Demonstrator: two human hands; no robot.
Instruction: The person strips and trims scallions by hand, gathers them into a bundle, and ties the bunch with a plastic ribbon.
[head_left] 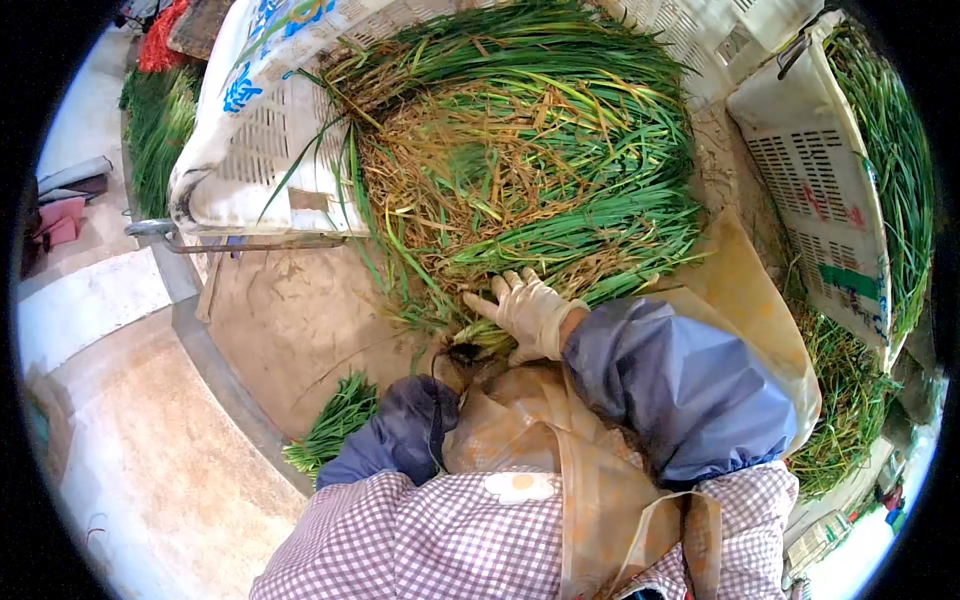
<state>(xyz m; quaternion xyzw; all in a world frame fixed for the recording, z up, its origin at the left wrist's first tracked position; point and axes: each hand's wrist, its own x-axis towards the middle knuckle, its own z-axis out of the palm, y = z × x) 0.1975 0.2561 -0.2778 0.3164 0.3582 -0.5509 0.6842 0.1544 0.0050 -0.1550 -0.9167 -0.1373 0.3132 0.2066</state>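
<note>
A big heap of garlic chives (620,230), long green leaves mixed with dry brown stalks, lies in front of me. My right hand (535,312), in a pale glove, rests at the heap's near edge with its fingers spread. Just under it, pale stem ends of a few chives (485,338) show. My left hand (450,372) is low near my lap, at the end of a dark blue sleeve; its fingers are hidden, so whether it grips anything does not show. Beside the left sleeve lies a neat bunch of green chives (335,425).
White slotted crates stand around the heap: one at left (265,165), another at right (815,170) with chives behind it. A metal rod (270,244) juts from the left crate. More leaves (835,420) lie at lower right. A yellowish apron (760,310) covers my lap.
</note>
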